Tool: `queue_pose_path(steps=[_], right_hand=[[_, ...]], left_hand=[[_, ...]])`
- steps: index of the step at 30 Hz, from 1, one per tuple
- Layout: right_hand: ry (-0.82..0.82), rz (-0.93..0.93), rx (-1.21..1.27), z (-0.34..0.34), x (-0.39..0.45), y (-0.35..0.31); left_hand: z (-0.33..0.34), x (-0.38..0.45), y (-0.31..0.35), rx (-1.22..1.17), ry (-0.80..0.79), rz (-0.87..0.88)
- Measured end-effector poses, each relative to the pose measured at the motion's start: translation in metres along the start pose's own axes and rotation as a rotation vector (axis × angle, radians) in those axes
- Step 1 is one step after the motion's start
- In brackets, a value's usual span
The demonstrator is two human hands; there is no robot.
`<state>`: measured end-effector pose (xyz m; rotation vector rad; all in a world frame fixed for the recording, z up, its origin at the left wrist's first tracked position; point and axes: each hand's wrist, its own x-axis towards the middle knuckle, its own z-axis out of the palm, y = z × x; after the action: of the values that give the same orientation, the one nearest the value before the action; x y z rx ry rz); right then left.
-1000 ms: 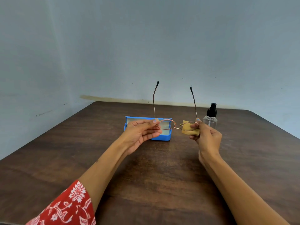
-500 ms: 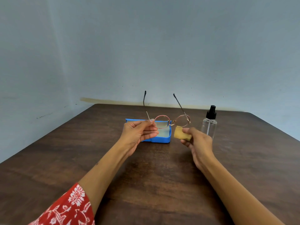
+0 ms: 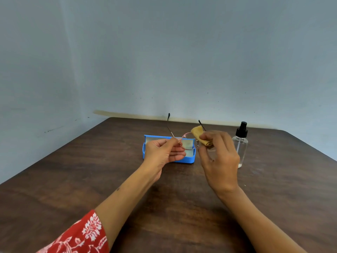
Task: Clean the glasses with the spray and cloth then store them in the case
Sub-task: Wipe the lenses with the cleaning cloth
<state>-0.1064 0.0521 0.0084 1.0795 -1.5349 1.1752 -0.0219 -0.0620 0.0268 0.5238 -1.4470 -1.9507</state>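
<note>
1. We hold the glasses [image 3: 187, 142] in the air between our two hands, just above and in front of the open blue case [image 3: 189, 158].
2. Our left hand [image 3: 164, 152] pinches the frame at its left end; the arms point away from us toward the far wall.
3. Our right hand [image 3: 218, 157] grips the yellow cloth [image 3: 199, 136], pressed against the right lens.
4. The frame's long axis runs left to right, in line with the case, which lies nearer the left hand.
5. The spray bottle [image 3: 240, 148] stands upright just right of our right hand on the table [image 3: 91, 179], untouched.
</note>
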Motion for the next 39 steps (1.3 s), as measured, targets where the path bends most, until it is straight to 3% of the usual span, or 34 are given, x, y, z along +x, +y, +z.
queue_pose_path(steps=[4,13,20,28,35,39], right_hand=[[-0.126,-0.053,-0.042,0.007,-0.007,0.001],[-0.245,-0.237,-0.04,0.016,-0.015,0.001],[-0.196,-0.133,-0.109,0.019,-0.019,0.011],[-0.336,-0.334,-0.113,0.028,-0.026,0.008],[-0.318,-0.199,-0.128,0.028,-0.025,0.012],[-0.325,-0.253,-0.142,0.028,-0.025,0.011]], left_hand=[[0.004,-0.004,-0.001,0.0,-0.047,-0.029],[-0.001,0.0,0.0,-0.008,0.036,0.016],[-0.005,0.002,0.001,0.036,0.048,-0.028],[-0.006,0.005,0.0,0.006,0.062,0.02],[-0.009,0.006,-0.001,0.045,0.087,-0.003],[-0.011,0.008,-0.001,0.053,0.091,0.0]])
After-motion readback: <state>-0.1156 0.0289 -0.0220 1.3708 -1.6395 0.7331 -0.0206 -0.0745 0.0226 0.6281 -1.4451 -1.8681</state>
